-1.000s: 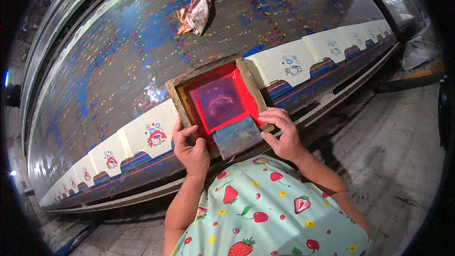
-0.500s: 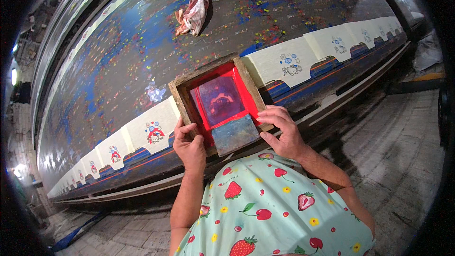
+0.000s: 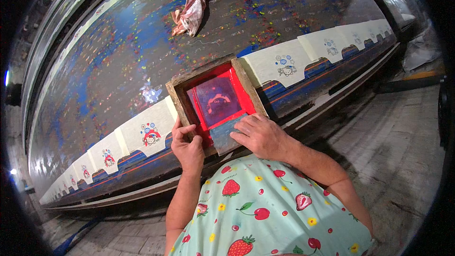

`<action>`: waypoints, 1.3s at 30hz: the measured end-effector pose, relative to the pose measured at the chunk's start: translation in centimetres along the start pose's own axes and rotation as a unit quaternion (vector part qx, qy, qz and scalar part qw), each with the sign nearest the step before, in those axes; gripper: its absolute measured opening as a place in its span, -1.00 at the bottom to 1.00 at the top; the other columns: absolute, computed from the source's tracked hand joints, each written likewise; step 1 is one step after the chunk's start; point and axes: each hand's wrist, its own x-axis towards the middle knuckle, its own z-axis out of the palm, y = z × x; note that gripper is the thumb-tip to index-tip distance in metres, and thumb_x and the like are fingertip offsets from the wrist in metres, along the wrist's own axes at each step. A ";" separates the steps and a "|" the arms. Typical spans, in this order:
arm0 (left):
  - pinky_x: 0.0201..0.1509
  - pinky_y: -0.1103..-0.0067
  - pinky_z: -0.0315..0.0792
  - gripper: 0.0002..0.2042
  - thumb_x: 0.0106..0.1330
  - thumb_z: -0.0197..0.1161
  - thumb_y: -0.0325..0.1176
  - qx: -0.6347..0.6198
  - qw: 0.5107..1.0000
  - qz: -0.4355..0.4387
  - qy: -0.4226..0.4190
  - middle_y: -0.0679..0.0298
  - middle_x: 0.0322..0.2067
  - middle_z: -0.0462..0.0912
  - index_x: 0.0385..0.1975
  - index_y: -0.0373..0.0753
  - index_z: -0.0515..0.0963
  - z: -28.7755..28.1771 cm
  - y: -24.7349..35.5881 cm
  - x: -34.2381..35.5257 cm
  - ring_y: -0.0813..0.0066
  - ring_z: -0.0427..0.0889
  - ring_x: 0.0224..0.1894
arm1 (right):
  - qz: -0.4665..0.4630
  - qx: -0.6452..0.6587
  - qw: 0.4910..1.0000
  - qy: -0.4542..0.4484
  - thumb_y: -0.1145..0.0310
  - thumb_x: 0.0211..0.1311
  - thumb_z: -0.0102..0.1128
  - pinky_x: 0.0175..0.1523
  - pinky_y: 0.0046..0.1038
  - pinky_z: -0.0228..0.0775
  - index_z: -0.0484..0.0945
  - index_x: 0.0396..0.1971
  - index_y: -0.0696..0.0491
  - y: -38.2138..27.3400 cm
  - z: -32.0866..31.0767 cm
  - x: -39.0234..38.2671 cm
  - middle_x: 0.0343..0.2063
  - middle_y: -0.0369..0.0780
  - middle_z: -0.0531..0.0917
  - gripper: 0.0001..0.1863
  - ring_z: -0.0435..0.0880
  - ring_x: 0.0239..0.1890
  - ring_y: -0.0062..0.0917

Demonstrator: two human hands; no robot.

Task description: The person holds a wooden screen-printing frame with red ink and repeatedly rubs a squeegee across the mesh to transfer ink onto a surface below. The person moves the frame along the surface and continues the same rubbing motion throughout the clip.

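Observation:
A wooden screen-printing frame point(image 3: 246, 81) lies on the table edge, over the row of cream fabric pieces, with red ink round a purple mesh panel point(image 3: 214, 96). My left hand point(image 3: 186, 147) grips the frame's left side near its front corner, thumb bent inward. My right hand point(image 3: 258, 136) is on a flat blue-grey squeegee plate point(image 3: 219, 140) lying across the near part of the frame, its fingers curled over the plate's top and partly hiding it.
A long paint-spattered table point(image 3: 110, 57) holds a crumpled pink-and-white rag point(image 3: 192, 14) behind the frame. Printed cream pieces run along the front edge, left point(image 3: 125, 135) and right point(image 3: 270, 54). A dark metal bar point(image 3: 403, 84) juts over the floor at right. A strawberry-patterned apron covers my front.
My right hand has left the frame's right side and moved left onto the blue-grey plate. My left hand stays on the frame's left side.

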 end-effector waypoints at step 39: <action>0.60 0.35 0.41 -0.57 0.35 0.33 -0.72 -0.005 1.000 0.015 -0.011 -0.06 0.58 0.48 0.22 -0.31 0.70 -0.4 -0.7 0.4 0.17 0.53 0.57 | 0.028 0.026 0.998 0.042 0.40 0.28 0.34 0.19 -0.15 0.60 0.81 0.01 0.06 0.0 0.9 2.7 -0.07 -0.18 0.75 -0.68 0.73 0.07 -0.23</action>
